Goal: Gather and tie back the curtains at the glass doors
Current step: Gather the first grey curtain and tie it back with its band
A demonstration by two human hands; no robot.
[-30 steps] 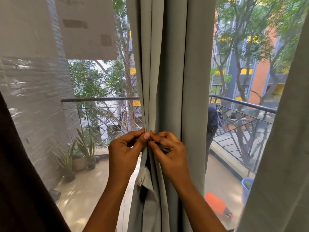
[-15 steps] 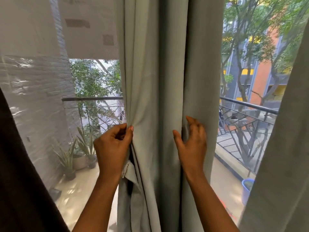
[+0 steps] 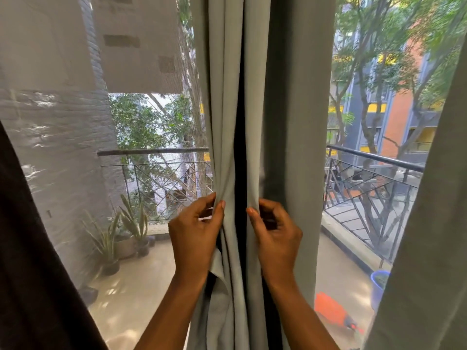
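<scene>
Railing (image 3: 151, 151) beyond glass. Hands nearer than half a second ago: left hand (image 3: 195, 236), right hand (image 3: 276, 236), each grip pinching curtain (image 3: 290, 97) folds. I judge gathering resumed; untied.

Both forearms reach up from below, side by side. The left hand (image 3: 194, 236) and right hand (image 3: 276, 236), backs to the camera, each pinch a curtain (image 3: 290, 109) fold, thumbs facing inward.

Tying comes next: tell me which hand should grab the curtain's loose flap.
Left, probably: the left hand pinches the curtain just above the flap; the right hand grips it farther right.
</scene>
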